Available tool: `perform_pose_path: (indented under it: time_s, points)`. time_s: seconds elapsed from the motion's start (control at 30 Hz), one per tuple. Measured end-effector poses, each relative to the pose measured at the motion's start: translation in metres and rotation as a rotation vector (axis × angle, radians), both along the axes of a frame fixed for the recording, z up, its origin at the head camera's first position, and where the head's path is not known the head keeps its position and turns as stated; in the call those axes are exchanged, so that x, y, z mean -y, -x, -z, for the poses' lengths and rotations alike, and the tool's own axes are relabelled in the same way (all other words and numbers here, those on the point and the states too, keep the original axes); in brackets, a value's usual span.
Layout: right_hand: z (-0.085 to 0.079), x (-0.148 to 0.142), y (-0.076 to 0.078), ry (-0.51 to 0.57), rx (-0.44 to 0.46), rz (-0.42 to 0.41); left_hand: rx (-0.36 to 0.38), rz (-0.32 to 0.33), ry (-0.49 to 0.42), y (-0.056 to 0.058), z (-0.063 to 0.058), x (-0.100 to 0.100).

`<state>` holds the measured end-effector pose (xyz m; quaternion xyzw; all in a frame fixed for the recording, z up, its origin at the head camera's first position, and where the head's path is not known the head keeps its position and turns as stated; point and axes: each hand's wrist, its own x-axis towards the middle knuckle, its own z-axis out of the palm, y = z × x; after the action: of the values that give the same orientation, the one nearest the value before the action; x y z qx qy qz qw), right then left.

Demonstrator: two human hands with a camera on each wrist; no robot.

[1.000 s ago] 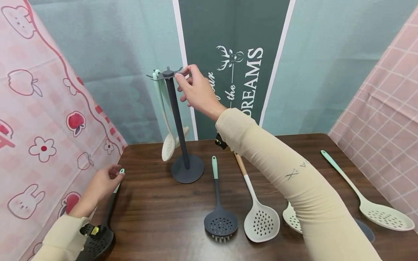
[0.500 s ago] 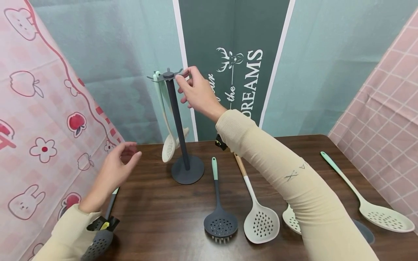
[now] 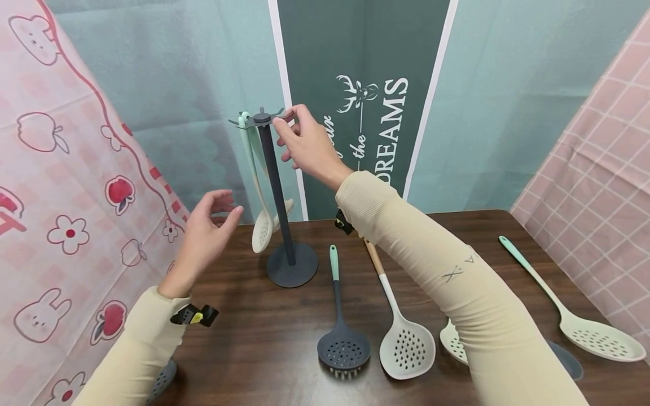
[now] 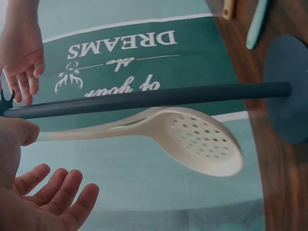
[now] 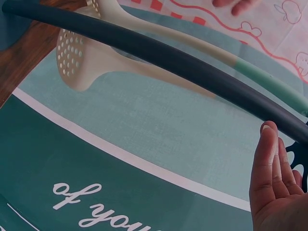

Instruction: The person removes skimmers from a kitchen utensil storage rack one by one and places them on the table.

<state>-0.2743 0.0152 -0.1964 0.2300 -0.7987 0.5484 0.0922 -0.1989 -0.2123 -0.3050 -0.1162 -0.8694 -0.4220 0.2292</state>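
Observation:
My right hand (image 3: 311, 145) pinches one hook arm at the top of a dark grey utensil stand (image 3: 277, 192), thumb and forefinger together. Left of the stand, my left hand (image 3: 207, 232) is raised in the air with loosely bent fingers and nothing in it. A cream slotted spoon (image 3: 262, 230) with a mint handle hangs from the stand's left side, nearest to the left hand. Behind the pole hangs a second cream utensil (image 5: 77, 55) with a perforated head. In the left wrist view the left fingers (image 4: 65, 192) are spread apart, beside the hanging spoon.
On the brown table (image 3: 244, 338) lie a dark skimmer (image 3: 343, 345) with a mint handle, a white skimmer (image 3: 407, 347) and a pale green slotted spoon (image 3: 601, 336). The right sleeve partly covers other utensils. A dark perforated head (image 3: 163, 376) shows under the left sleeve.
My left hand has left the mint handle end of the dark perforated utensil at the left and moved up and right toward the stand. The right hand stays on the hook arm.

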Motion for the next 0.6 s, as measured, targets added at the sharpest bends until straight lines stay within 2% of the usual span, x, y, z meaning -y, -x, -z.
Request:
perform_pose_path:
  time_s: [0.2, 0.37, 0.6]
  points:
    - [0.002, -0.002, 0.001, 0.011, -0.014, -0.009, -0.028, 0.001, -0.044, 0.014, -0.008, -0.012]
    - [0.003, -0.003, 0.002, 0.013, -0.012, -0.007, -0.062, 0.029, -0.108, 0.024, -0.010, -0.021]
    - [0.002, -0.002, 0.002, 0.007, -0.009, -0.015, -0.074, 0.027, -0.153, 0.035, -0.014, -0.027]
